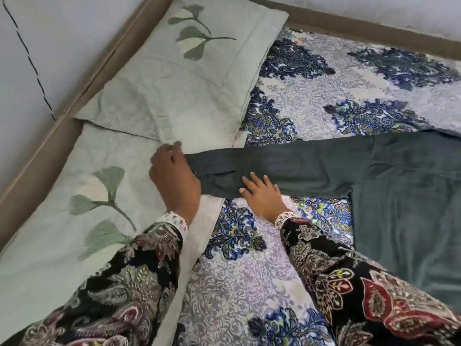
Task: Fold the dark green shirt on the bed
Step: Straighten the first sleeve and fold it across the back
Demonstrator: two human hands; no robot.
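The dark green shirt [389, 186] lies flat on the patterned bed sheet [249, 283], its body at the right and one long sleeve [287, 168] stretched out to the left. My left hand [174, 178] is curled over the sleeve's cuff end, at the pillows' edge; whether it pinches the cuff is unclear. My right hand [262, 196] lies flat, fingers spread, pressing on the sleeve's near edge. The shirt's right part runs out of the frame.
Two pale green pillows with leaf prints lie along the left: one at the back [179, 78], one nearer [74, 221]. A brown bed frame [50, 141] borders the white wall. Blue-patterned sheet extends behind the shirt.
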